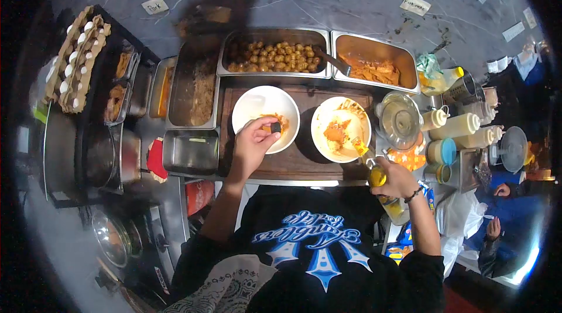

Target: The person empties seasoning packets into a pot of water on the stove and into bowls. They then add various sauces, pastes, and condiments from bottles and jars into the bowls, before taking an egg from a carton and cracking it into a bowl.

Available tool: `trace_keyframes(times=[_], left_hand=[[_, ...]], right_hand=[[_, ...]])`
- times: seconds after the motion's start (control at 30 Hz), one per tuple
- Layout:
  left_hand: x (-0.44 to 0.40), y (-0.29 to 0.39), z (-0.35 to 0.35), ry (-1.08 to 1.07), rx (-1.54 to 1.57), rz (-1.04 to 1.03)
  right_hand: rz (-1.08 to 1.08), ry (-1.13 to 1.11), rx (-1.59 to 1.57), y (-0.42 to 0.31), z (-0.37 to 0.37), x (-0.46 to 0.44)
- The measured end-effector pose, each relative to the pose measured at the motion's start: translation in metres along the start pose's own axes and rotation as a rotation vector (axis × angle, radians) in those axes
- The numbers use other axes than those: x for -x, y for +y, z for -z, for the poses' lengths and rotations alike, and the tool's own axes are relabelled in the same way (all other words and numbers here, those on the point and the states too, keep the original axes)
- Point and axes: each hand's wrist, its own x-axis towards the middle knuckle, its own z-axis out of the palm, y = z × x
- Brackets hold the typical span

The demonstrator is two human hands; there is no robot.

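My left hand (253, 144) is over the near part of the left white bowl (250, 102), pinching a small black cap (275, 127). Orange-red sauce or food shows in that bowl, partly hidden by my fingers. On the right, my right hand (399, 181) is wrapped round a bottle of yellow liquid (377, 176). The bottle is tilted, its neck pointing at the right white bowl (319, 117). Orange and pale food (335, 133) lies in this second bowl, with sauce smeared on its wall. Both bowls stand on a dark wooden board (275, 167).
Behind the bowls are metal trays of small potatoes (275, 57) and orange food (372, 72). A glass lid (400, 114) and squeeze bottles (459, 126) stand right, egg cartons (79, 61) left. Another person's hands (494, 228) show at far right.
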Motion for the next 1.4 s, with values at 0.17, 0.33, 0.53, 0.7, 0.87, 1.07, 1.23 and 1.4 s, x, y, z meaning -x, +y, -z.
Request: trace_keyframes(times=[0.17, 0.33, 0.53, 0.7, 0.87, 1.07, 1.23, 1.4], left_hand=[[0.004, 0.003, -0.008, 0.022, 0.03, 0.005], [0.005, 0.0, -0.018, 0.02, 0.03, 0.026], [0.004, -0.006, -0.029, 0.028, 0.016, -0.024], [0.001, 0.006, -0.05, -0.132, 0.138, -0.018], [-0.011, 0.049, -0.091, -0.358, 0.033, 0.041], [-0.019, 0.064, -0.098, -0.312, -0.064, -0.192], [-0.004, 0.072, -0.054, -0.281, -0.157, -0.13], [0.04, 0.092, 0.044, -0.186, -0.123, -0.59]], right_hand=[[0.02, -0.019, -0.022, 0.004, 0.004, -0.002], [0.025, -0.04, -0.02, 0.005, 0.011, -0.001], [0.062, -0.001, -0.024, 0.018, 0.007, -0.003], [0.1, 0.166, -0.148, 0.016, 0.005, 0.003], [0.213, 0.266, -0.197, 0.015, 0.005, -0.002], [0.326, 0.169, -0.062, -0.019, 0.035, -0.003], [0.477, 0.243, 0.209, -0.065, 0.054, -0.009], [0.57, 0.205, 0.277, -0.153, 0.079, -0.025]])
